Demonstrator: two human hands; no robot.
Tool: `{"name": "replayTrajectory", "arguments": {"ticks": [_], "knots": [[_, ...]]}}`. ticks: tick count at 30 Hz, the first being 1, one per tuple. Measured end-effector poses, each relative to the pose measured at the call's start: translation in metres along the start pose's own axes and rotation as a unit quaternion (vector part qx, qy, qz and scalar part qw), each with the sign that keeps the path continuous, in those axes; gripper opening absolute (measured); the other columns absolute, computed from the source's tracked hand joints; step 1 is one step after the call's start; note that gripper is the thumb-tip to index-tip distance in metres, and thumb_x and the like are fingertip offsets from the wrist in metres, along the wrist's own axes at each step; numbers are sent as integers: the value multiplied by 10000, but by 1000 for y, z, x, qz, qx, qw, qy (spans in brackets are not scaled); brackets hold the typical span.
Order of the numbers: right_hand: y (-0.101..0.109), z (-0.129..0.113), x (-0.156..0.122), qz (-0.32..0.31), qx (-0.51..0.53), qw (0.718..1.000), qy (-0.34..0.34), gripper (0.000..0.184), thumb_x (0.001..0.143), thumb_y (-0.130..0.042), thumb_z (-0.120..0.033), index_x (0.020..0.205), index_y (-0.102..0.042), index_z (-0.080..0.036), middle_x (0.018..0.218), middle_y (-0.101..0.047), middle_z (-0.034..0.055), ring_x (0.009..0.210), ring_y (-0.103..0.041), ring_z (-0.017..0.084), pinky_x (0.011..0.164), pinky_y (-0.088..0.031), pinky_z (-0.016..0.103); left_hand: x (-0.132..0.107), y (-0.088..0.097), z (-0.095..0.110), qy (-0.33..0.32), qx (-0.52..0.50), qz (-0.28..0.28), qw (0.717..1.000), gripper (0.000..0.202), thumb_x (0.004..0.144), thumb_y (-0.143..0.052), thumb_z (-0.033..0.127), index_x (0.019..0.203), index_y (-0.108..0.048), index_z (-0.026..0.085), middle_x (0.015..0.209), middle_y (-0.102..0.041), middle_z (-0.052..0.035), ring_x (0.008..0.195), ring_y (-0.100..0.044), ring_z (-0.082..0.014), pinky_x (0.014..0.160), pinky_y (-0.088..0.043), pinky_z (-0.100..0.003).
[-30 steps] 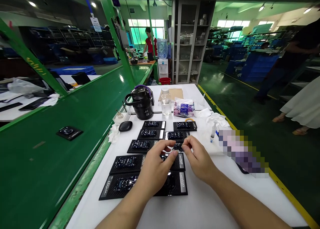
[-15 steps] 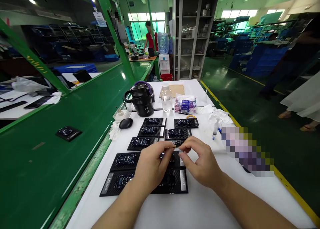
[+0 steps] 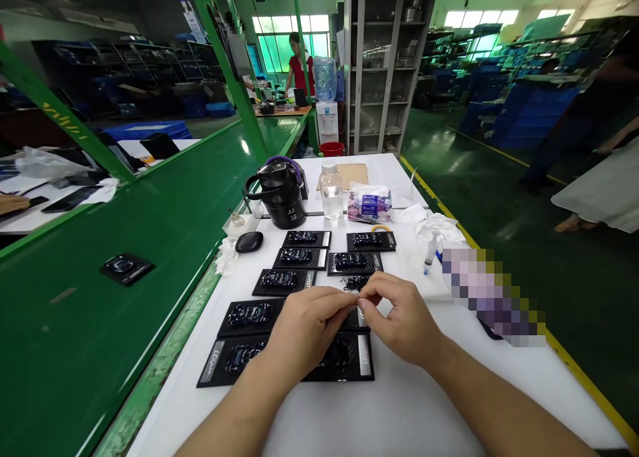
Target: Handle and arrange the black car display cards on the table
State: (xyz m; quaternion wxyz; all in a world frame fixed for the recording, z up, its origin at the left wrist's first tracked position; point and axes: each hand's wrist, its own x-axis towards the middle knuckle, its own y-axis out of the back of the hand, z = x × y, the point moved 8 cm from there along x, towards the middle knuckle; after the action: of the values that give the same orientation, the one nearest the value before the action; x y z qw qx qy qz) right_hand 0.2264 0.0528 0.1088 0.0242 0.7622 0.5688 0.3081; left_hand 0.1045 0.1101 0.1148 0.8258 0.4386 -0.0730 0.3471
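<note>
From my feed, both hands have drawn in toward me over the last second: the left hand and right hand were working just above the little pile of black bits, and now they meet a touch nearer me than the pile, fingertips pressed together thumb to thumb. Between them I read a tiny dark piece, pinched from both sides; it is too small for me to tell its shape, so I cannot say which way it points, though the two grips suggest its long axis runs left to right across the table. I judge that a piece has been picked from the pile and is being handled above the cards rather than set down. The piece sits over the near end of the right column of black cards, just this side of the pile, with my left palm covering the middle of the card below it. Beyond the pile, the cards run in two columns toward the kettle, bottle and a wipes pack. Right of the pile lies a small syringe on crumpled tissue. Left of the pile, across the table edge, one card lies on the green belt.
</note>
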Motion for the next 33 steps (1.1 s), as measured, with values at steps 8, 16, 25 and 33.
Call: {"name": "replayTrajectory", "arguments": {"ticks": [8, 16, 25, 33], "knots": [[2, 1, -2, 17, 31, 999, -8, 164, 814, -574, -89, 706, -588, -212, 716, -556, -14, 665, -523, 142, 620, -433, 280, 2, -1, -3, 117, -81, -13, 990, 84, 895, -610, 229, 872, -690, 233, 823, -707, 30, 743, -638, -125, 704, -490, -235], [5, -3, -2, 29, 12, 1000, -3, 130, 854, -579, -127, 761, -623, -206, 736, -582, 0, 689, -548, 150, 636, -447, 288, 3, -5, -12, 188, -121, -26, 974, 146, 894, -597, 318, 825, -687, 226, 768, -682, 30, 707, -592, -139, 677, -447, -247], [3, -2, -2, 25, 7, 1000, 8, 166, 791, -577, -63, 686, -587, -193, 701, -559, -20, 649, -520, 123, 611, -421, 260, 1, -15, -13, 183, -143, -67, 970, 130, 941, -527, 307, 868, -588, 218, 798, -599, 43, 732, -514, -121, 691, -401, -247], [1, -10, -4, 44, -20, 998, 37, 164, 757, -560, -44, 674, -579, -184, 692, -571, -10, 658, -524, 131, 624, -420, 262, -4, -30, -11, 181, -180, -127, 959, 225, 1017, -368, 375, 879, -455, 220, 821, -486, 31, 735, -426, -132, 676, -373, -271]]}}
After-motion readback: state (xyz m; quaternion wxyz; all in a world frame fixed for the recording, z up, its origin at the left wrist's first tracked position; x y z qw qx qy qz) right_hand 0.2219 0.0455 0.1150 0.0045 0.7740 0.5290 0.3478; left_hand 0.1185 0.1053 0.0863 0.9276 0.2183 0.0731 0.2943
